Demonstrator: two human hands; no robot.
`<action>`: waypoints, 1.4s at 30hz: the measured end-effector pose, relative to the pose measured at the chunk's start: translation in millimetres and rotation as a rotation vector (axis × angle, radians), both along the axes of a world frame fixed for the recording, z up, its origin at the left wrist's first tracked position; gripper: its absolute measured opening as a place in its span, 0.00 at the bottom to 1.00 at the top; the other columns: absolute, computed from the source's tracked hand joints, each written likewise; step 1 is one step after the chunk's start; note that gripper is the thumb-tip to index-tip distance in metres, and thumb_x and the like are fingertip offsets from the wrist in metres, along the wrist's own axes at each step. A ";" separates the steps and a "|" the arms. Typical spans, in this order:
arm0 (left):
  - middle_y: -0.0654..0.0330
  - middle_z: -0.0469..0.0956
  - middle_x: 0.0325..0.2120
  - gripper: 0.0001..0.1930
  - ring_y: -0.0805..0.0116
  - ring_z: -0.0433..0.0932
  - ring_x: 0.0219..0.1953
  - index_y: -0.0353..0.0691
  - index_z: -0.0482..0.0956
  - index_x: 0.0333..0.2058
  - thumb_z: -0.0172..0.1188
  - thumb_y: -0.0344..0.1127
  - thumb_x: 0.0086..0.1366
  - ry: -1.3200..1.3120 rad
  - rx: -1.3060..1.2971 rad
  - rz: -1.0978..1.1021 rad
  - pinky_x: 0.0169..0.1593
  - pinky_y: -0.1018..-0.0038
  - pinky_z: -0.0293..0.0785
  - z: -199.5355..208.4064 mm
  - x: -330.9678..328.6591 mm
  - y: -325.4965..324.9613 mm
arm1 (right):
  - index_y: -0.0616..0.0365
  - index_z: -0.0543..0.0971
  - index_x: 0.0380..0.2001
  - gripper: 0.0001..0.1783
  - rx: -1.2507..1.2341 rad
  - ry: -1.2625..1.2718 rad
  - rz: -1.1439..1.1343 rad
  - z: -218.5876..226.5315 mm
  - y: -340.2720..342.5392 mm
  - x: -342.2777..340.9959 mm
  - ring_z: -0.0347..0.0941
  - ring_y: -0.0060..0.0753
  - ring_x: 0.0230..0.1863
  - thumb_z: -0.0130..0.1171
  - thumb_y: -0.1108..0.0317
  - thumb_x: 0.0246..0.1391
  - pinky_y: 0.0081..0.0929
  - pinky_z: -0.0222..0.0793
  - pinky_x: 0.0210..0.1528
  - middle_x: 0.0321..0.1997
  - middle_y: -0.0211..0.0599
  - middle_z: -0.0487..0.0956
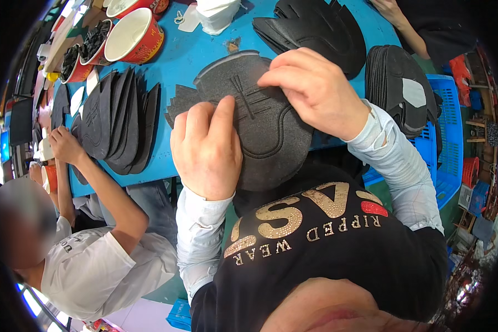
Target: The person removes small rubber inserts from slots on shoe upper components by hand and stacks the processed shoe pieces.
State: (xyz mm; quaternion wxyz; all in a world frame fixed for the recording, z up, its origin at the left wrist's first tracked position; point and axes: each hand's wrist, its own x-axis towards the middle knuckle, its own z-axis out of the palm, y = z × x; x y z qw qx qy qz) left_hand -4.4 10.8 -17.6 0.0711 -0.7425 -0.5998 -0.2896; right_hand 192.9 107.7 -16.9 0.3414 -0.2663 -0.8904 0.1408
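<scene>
A black, felt-like shaped pad (274, 130) with a curved groove and crossing slits lies in front of me, over the near table edge. My left hand (205, 149) is closed on the pad's left side, its fingers bent onto the top face. Over the upper right part of the pad, my right hand (318, 91) has its fingertips drawn together in a pinch. What sits between those fingertips, if anything, is hidden. More dark pad pieces (181, 99) with notched edges stick out beneath the pad on the left.
Stacks of black pads stand on the blue table (205, 55): left (122, 119), far right (315, 33) and right (398, 83). Red-and-white tubs (135, 36) are far left. A blue crate (448, 138) stands at right. Co-workers' hands (66, 145) (390, 11) reach in at both sides.
</scene>
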 end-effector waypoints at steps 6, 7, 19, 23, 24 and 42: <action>0.56 0.75 0.33 0.21 0.56 0.74 0.34 0.39 0.83 0.44 0.60 0.18 0.49 -0.042 -0.013 0.020 0.40 0.64 0.71 -5.9 0.2 -5.1 | 0.52 0.83 0.35 0.13 0.095 -0.113 0.006 -5.5 -7.3 -6.7 0.74 0.39 0.42 0.63 0.78 0.43 0.33 0.71 0.45 0.37 0.31 0.78; 0.55 0.75 0.33 0.21 0.56 0.74 0.34 0.39 0.83 0.45 0.60 0.19 0.50 -0.050 -0.006 0.023 0.40 0.64 0.71 -5.9 0.1 -4.3 | 0.52 0.83 0.36 0.14 0.115 -0.191 0.025 -1.6 -7.4 -5.9 0.74 0.39 0.43 0.63 0.78 0.43 0.34 0.71 0.46 0.37 0.31 0.78; 0.55 0.80 0.44 0.12 0.71 0.79 0.43 0.30 0.77 0.50 0.56 0.20 0.69 -0.750 -0.034 0.043 0.48 0.77 0.75 -7.2 -8.6 -33.3 | 0.54 0.83 0.36 0.12 0.113 -0.144 -0.082 -6.8 -9.6 2.1 0.76 0.42 0.43 0.61 0.78 0.45 0.35 0.72 0.48 0.39 0.33 0.80; 0.51 0.79 0.45 0.11 0.65 0.79 0.42 0.30 0.78 0.46 0.58 0.17 0.65 -1.372 -0.091 -0.191 0.48 0.72 0.77 1.6 3.1 -43.8 | 0.54 0.83 0.35 0.08 -0.069 0.134 -0.075 13.9 -5.8 7.7 0.77 0.41 0.42 0.63 0.75 0.49 0.34 0.71 0.47 0.37 0.33 0.81; 0.51 0.79 0.45 0.11 0.65 0.79 0.42 0.30 0.78 0.46 0.58 0.17 0.65 -1.375 -0.089 -0.184 0.48 0.72 0.77 -0.2 6.4 -46.7 | 0.54 0.83 0.35 0.07 -0.083 0.214 -0.108 24.6 -11.4 8.1 0.77 0.40 0.41 0.64 0.74 0.50 0.34 0.72 0.46 0.36 0.33 0.81; 0.53 0.82 0.35 0.18 0.59 0.82 0.39 0.31 0.79 0.43 0.66 0.12 0.52 -1.218 -0.042 -0.359 0.45 0.67 0.78 -4.3 12.9 -52.4 | 0.59 0.71 0.45 0.11 -1.379 0.564 0.378 16.7 -74.3 -7.9 0.73 0.16 0.41 0.59 0.76 0.61 0.19 0.71 0.45 0.40 0.27 0.76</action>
